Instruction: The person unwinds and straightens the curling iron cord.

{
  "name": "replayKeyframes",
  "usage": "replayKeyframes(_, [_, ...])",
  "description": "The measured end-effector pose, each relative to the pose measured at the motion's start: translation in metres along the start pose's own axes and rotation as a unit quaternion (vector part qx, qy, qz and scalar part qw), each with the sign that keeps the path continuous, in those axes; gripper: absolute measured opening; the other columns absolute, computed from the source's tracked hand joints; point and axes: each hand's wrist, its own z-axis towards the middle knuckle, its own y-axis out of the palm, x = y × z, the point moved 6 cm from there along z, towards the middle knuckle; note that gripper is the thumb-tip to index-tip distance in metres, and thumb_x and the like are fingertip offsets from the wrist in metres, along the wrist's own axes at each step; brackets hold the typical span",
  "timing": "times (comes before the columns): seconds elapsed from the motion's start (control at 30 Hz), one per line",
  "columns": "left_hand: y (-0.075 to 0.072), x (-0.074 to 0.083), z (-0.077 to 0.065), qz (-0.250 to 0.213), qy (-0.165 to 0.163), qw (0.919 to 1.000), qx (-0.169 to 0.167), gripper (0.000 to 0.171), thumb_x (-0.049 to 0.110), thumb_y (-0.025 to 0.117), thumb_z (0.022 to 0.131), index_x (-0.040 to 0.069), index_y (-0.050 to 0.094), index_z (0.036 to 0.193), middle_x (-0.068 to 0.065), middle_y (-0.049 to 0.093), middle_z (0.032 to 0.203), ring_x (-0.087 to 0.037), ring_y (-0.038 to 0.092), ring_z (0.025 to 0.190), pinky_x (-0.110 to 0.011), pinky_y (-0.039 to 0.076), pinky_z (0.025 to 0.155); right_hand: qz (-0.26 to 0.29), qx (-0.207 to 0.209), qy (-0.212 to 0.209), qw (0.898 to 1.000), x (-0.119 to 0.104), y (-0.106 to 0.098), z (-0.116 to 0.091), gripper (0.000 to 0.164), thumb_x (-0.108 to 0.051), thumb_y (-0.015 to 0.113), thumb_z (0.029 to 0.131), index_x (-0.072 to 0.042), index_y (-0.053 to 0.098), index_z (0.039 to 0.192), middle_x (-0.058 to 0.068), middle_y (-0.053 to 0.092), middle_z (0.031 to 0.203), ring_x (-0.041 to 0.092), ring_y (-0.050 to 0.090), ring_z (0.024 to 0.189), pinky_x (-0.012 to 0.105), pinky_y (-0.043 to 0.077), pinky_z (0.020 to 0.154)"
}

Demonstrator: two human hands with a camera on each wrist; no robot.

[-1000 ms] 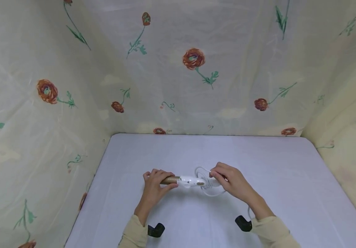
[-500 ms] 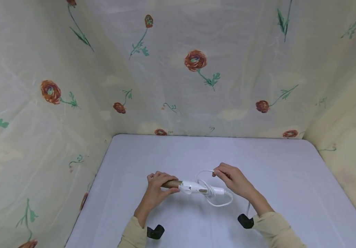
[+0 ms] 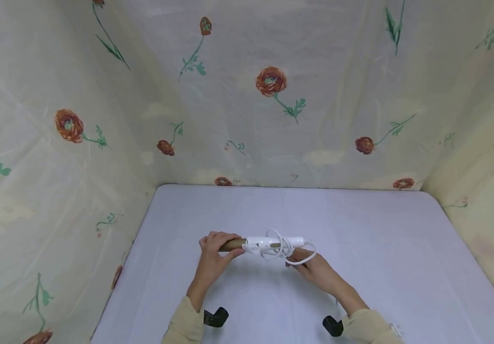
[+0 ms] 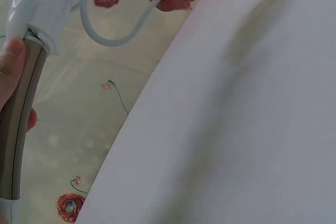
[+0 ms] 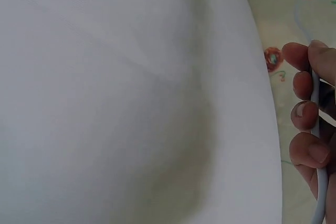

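My left hand (image 3: pixel 212 254) grips the gold-brown barrel of a white-handled curling iron (image 3: pixel 253 242), fingers behind it and thumb in front. The iron lies roughly level, held above the table. In the left wrist view, the barrel (image 4: pixel 23 114) has the left thumb on one side and a fingertip showing at the other. A white cord (image 3: pixel 311 258) loops loosely around the handle and leaves its right end. Just below that end is my right hand (image 3: pixel 320 273), partly behind the loops. The right wrist view shows its curled fingers and thumb pinching the cord (image 5: pixel 322 192).
A white table (image 3: pixel 238 205) spreads under both hands. Flower-printed curtains (image 3: pixel 268 119) stand behind it and at both sides. A black wrist camera (image 3: pixel 216 317) sits at the left sleeve and another black camera (image 3: pixel 333 326) at the right.
My right hand has gone from above the handle to below it, carrying the cord round. The iron was lowered slightly, then raised, and its right end has tipped up.
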Motion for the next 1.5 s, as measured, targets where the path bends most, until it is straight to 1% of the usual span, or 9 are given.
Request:
replayKeyframes(0.17, [-0.003,0.000,0.002,0.013,-0.013,0.9996,0.022,0.038,0.039,0.075,0.074,0.021,0.069,0.108,0.009,0.068,0.100,-0.013,0.049,0.094,-0.045,0.021,0.087,-0.022,-0.011,-0.040,0.999,-0.008,0.010,-0.004,0.024,-0.024,0.052,0.098,-0.012,0.071,0.093,-0.007,0.069,0.087,-0.003,0.052,0.073,0.021,0.046,0.066])
replayKeyframes(0.33, [-0.002,-0.003,0.002,0.021,-0.025,0.9992,0.021,0.037,0.041,0.073,0.075,0.024,0.069,0.108,0.008,0.068,0.101,-0.012,0.048,0.094,-0.046,0.021,0.088,0.008,-0.017,-0.040,0.999,-0.012,0.017,-0.014,0.022,-0.027,0.053,0.097,-0.015,0.069,0.089,-0.003,0.065,0.081,-0.005,0.045,0.066,0.019,0.042,0.059])
replayKeyframes(0.47, [-0.001,-0.003,0.002,0.034,-0.019,0.9989,0.026,0.037,0.041,0.074,0.074,0.024,0.069,0.107,0.007,0.068,0.101,-0.013,0.049,0.094,-0.045,0.020,0.088,0.030,-0.021,-0.044,0.998,-0.016,0.024,-0.022,0.021,-0.027,0.053,0.097,-0.015,0.067,0.088,-0.001,0.062,0.076,-0.005,0.041,0.061,0.017,0.039,0.055])
replayKeyframes(0.73, [0.001,-0.004,0.001,0.051,-0.012,0.9980,0.034,0.038,0.041,0.075,0.073,0.022,0.069,0.106,0.007,0.069,0.100,-0.013,0.049,0.092,-0.045,0.020,0.085,0.043,-0.018,-0.075,0.996,-0.031,0.028,-0.035,0.018,-0.027,0.054,0.096,-0.018,0.065,0.086,-0.014,0.054,0.072,-0.006,0.041,0.061,0.016,0.039,0.055])
replayKeyframes(0.9, [0.003,-0.006,-0.001,0.049,-0.024,0.9982,0.027,0.038,0.043,0.074,0.074,0.023,0.069,0.106,0.008,0.069,0.100,-0.012,0.049,0.093,-0.045,0.020,0.086,0.036,0.015,-0.108,0.993,-0.048,0.020,-0.041,0.013,-0.023,0.057,0.095,-0.027,0.062,0.084,-0.020,0.049,0.072,-0.008,0.039,0.060,0.015,0.038,0.053])
replayKeyframes(1.03, [0.004,-0.005,-0.001,0.052,-0.019,0.9981,0.028,0.040,0.043,0.075,0.073,0.021,0.070,0.106,0.008,0.069,0.099,-0.012,0.049,0.092,-0.045,0.020,0.085,0.033,0.045,-0.135,0.989,-0.059,0.013,-0.046,0.015,-0.019,0.060,0.093,-0.030,0.061,0.083,-0.020,0.048,0.071,-0.009,0.038,0.060,0.014,0.037,0.051])
replayKeyframes(1.17, [0.005,-0.004,-0.001,0.062,-0.017,0.9976,0.025,0.041,0.043,0.075,0.072,0.021,0.070,0.106,0.008,0.069,0.098,-0.012,0.049,0.091,-0.045,0.020,0.084,0.043,0.069,-0.168,0.982,-0.068,0.003,-0.049,0.017,-0.012,0.062,0.091,-0.028,0.062,0.084,-0.019,0.049,0.072,-0.009,0.037,0.062,0.013,0.037,0.050])
replayKeyframes(1.33, [0.005,-0.003,0.000,0.072,-0.019,0.9970,0.020,0.040,0.044,0.075,0.073,0.022,0.069,0.106,0.008,0.069,0.099,-0.013,0.050,0.092,-0.045,0.021,0.085,0.070,0.104,-0.217,0.968,-0.077,-0.012,-0.052,0.023,0.000,0.063,0.087,-0.023,0.064,0.088,-0.012,0.053,0.073,-0.008,0.038,0.064,0.011,0.036,0.051])
replayKeyframes(1.5, [0.007,-0.003,0.001,0.082,-0.017,0.9963,0.015,0.039,0.044,0.074,0.073,0.023,0.069,0.106,0.008,0.069,0.099,-0.013,0.050,0.092,-0.045,0.022,0.086,0.084,0.127,-0.243,0.958,-0.083,-0.022,-0.051,0.029,0.008,0.063,0.083,-0.020,0.065,0.090,-0.009,0.056,0.075,-0.007,0.042,0.065,0.007,0.038,0.054])
